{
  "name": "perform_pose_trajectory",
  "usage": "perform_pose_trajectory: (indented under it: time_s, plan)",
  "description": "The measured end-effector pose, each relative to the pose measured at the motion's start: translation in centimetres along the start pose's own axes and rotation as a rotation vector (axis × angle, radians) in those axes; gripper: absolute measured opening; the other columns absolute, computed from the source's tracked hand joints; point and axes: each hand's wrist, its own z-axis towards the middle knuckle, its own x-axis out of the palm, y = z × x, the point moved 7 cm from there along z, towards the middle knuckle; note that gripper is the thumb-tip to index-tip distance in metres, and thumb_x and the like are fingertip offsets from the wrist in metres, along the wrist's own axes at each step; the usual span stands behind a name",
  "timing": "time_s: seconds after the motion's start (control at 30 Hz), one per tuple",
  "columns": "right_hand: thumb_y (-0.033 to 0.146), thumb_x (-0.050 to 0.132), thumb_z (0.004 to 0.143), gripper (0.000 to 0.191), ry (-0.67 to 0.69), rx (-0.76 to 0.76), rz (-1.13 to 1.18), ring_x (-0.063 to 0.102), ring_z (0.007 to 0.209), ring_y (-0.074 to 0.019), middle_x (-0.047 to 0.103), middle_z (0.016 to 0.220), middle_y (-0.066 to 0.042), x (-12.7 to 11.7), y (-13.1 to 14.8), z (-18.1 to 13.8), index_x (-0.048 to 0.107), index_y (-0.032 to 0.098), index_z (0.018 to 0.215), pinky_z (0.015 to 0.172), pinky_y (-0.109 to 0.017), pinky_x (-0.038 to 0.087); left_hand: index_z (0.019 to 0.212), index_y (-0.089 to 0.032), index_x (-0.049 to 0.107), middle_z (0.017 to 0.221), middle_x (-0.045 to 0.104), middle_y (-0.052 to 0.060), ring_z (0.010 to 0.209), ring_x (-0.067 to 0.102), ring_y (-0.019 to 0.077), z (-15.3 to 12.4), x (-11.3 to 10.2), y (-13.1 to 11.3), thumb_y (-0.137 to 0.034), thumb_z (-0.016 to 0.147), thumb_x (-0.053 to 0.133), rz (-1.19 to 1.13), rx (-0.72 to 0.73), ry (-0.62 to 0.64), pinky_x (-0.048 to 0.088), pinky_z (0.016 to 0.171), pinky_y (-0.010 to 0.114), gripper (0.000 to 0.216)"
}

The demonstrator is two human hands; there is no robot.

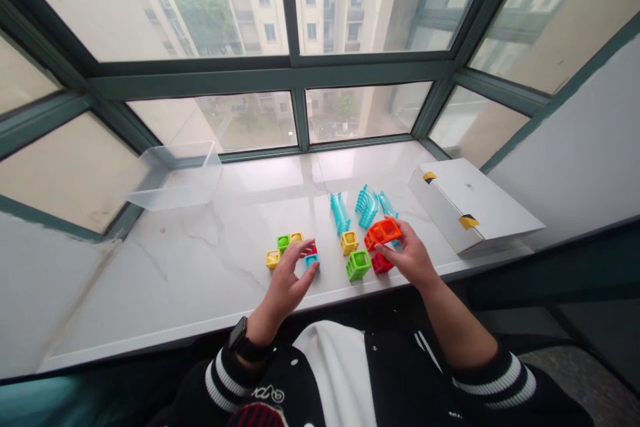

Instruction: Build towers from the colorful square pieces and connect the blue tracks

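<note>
My right hand (411, 258) grips an orange toy block (383, 233), raised above the pieces on the sill. Below it sits a red block (381, 263), and to its left are a green block (359, 265) and a yellow block (349, 242). My left hand (291, 277), fingers apart and holding nothing, hovers over a small cluster of blocks. That cluster shows a green block (283, 243), a yellow block (273, 259) and a blue block (312, 261); the hand partly covers it. Behind lie clear teal track pieces, one straight (340, 213) and one curved (367, 206).
A clear plastic bin (175, 195) stands at the back left of the white marble sill (200, 293). At the right is a white box (477, 203) with yellow-and-black tabs. Green-framed windows (270, 83) surround the sill, whose front edge runs close to my body.
</note>
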Motion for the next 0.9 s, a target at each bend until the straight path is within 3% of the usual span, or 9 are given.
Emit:
perform_pose_trajectory:
  time_s: [0.13, 0.27, 0.63, 0.9]
  plan:
    - [0.057, 0.08, 0.085, 0.079, -0.081, 0.145, 0.032, 0.068, 0.125, -0.0324, 0.066, 0.142, -0.013, -2.9, -4.6, -0.5, 0.053, 0.026, 0.152, 0.11, -0.052, 0.056, 0.141, -0.028, 0.059, 0.129, 0.068, 0.01, 0.113, 0.07, 0.0241, -0.6, -1.1, 2.3, -0.036, 0.102, 0.064, 0.026, -0.095, -0.019, 0.059, 0.099, 0.045, 0.04]
    - [0.055, 0.083, 0.082, 0.076, -0.112, 0.178, -0.028, 0.069, 0.123, -0.032, 0.066, 0.142, -0.013, -3.5, -6.4, -1.0, 0.056, 0.025, 0.147, 0.109, -0.052, 0.057, 0.136, -0.026, 0.063, 0.128, 0.069, 0.01, 0.111, 0.071, 0.0237, -1.0, -1.6, 3.6, -0.04, 0.102, 0.064, 0.029, -0.151, -0.03, 0.06, 0.098, 0.044, 0.037]
    - [0.044, 0.077, 0.078, 0.063, -0.06, 0.14, -0.295, 0.065, 0.124, -0.0337, 0.068, 0.136, -0.014, 0.6, -6.7, 1.7, 0.059, 0.023, 0.135, 0.111, -0.052, 0.051, 0.132, -0.028, 0.067, 0.13, 0.07, 0.008, 0.113, 0.07, 0.0235, -1.2, -1.1, 4.1, -0.04, 0.103, 0.062, 0.042, -0.17, 0.028, 0.06, 0.098, 0.043, 0.031]
    - [0.041, 0.074, 0.076, 0.063, -0.031, 0.242, -0.361, 0.066, 0.124, -0.0327, 0.068, 0.135, -0.012, 2.2, -9.2, 2.3, 0.059, 0.023, 0.134, 0.109, -0.05, 0.051, 0.127, -0.028, 0.07, 0.129, 0.07, 0.009, 0.117, 0.069, 0.0255, -1.6, -1.0, 4.8, -0.041, 0.104, 0.06, 0.03, -0.181, 0.038, 0.061, 0.096, 0.044, 0.029]
